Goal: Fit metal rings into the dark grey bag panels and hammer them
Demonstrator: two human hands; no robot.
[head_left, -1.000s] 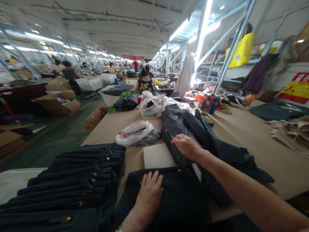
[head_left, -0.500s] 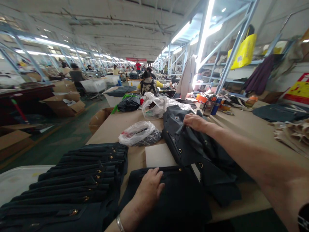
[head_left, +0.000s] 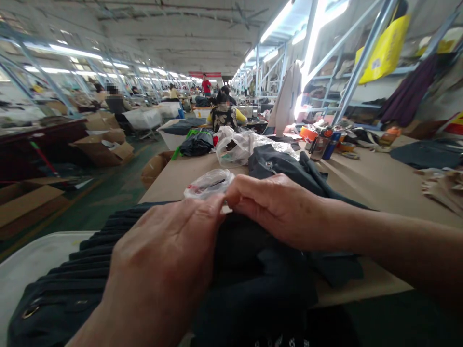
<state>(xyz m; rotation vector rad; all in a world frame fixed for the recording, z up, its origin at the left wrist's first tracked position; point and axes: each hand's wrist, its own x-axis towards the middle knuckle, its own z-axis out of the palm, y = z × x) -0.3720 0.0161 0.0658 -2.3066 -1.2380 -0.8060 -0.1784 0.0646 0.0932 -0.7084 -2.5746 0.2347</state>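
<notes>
Navy garment point(head_left: 253, 274): pinched its edge with left hand point(head_left: 162, 260) and right hand point(head_left: 278, 209), fingertips clamped on cloth, likely for lifting.

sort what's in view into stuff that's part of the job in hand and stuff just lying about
In hand: left hand, right hand, both gripping the dark garment; fanned stack beside it; loose dark pile beyond.
Lying about: small plastic bag, clear bags, bottles, cardboard boxes, yellow bag.
</notes>
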